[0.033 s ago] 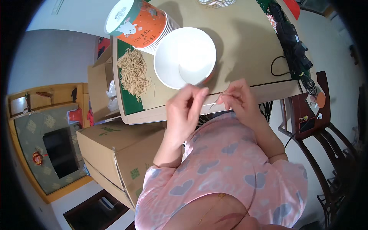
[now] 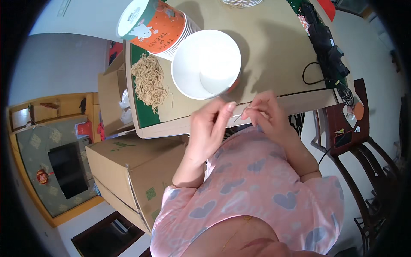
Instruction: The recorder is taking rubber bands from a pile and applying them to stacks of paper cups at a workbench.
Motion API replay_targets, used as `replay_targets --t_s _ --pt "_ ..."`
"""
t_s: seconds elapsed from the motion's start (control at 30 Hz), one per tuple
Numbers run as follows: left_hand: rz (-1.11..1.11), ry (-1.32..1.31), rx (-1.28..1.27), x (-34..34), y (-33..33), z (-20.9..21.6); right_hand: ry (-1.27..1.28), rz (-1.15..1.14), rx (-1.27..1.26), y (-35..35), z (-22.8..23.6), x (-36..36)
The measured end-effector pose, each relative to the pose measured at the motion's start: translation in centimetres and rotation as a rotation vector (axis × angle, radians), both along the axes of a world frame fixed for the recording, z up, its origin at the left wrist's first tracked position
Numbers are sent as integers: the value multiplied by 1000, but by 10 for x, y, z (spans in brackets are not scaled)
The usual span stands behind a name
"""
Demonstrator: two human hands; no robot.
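Note:
My left hand [image 2: 208, 124] is at the table's near edge, closed, its thumb pressed against the fingers. Whatever sits in that pinch is too small to name. Close beside it, my right hand [image 2: 266, 113] pinches a thin, thread-like piece [image 2: 236, 119] that sticks out toward the left thumb. Just beyond the left hand stands a paper bucket [image 2: 207, 60], white inside, with its mouth facing me. A stack of nested paper buckets [image 2: 162, 30], orange and green with a mouse drawing, leans behind it. Left of the bucket lies a heap of tan cords [image 2: 148, 81].
The table [image 2: 274, 60] has a raised near edge. A black device with cables [image 2: 327, 47] lies along its right side, and a coil of white cord [image 2: 242, 3] at the far edge. Cardboard boxes [image 2: 141, 175] stand at the left; a dark wooden chair [image 2: 364, 150] is on the right.
My left hand has shifted slightly right and toward me, its thumb nearer the right fingers. The right hand has barely moved.

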State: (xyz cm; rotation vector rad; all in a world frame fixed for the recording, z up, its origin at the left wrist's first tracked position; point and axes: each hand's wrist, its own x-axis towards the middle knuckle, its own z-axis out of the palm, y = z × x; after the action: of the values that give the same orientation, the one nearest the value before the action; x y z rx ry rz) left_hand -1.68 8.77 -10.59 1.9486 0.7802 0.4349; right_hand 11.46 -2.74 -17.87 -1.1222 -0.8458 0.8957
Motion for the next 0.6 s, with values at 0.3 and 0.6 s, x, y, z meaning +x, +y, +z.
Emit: replay_targets --t_s 0.3,0.6 --pt "-158 -3 -398 3 -6 -27 -286 66 90 -3 5 1" --pt "-200 -72 -546 6 -10 -33 -274 115 22 -9 -2 3"
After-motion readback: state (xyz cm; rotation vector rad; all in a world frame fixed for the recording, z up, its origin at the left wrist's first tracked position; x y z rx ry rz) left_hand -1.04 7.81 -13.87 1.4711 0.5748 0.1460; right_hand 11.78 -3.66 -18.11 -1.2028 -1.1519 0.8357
